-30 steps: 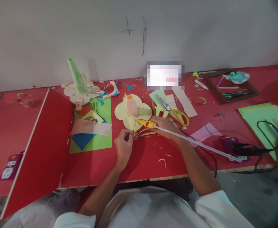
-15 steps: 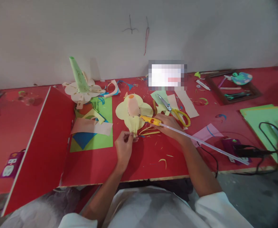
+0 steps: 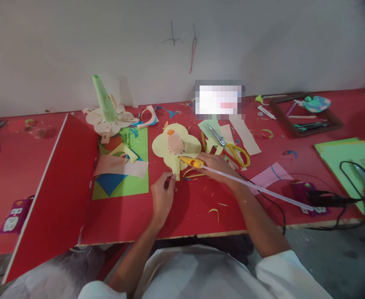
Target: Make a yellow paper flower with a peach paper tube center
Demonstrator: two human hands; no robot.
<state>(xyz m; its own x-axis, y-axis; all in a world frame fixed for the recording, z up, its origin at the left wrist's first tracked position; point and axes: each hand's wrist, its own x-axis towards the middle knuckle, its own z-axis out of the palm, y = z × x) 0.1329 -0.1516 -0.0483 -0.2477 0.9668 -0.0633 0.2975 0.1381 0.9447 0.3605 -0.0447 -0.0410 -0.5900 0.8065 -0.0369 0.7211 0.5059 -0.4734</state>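
Observation:
A pale yellow flower-shaped paper piece point(image 3: 190, 143) lies on the red table, with a pinkish rounded piece point(image 3: 175, 143) and a small orange oval at its middle. My right hand point(image 3: 215, 164) is closed around a yellow glue gun point(image 3: 192, 162), whose tip is over the flower's lower part. A long clear glue stick point(image 3: 257, 187) runs back from the gun over my right forearm. My left hand point(image 3: 165, 187) is at the strip at the flower's bottom, fingers curled together; what they pinch, if anything, is too small to make out.
Yellow-handled scissors point(image 3: 237, 153) lie on paper scraps right of the flower. A white flower with a green cone point(image 3: 106, 104) stands at the back left, near an upright red divider point(image 3: 57, 187). At right are a brown frame point(image 3: 335, 124), a purple box point(image 3: 301, 191) and black cables.
My right hand and the glue gun have moved slightly left and down, toward the flower's bottom strip. My left fingers have shifted slightly, and more of the strip's end shows.

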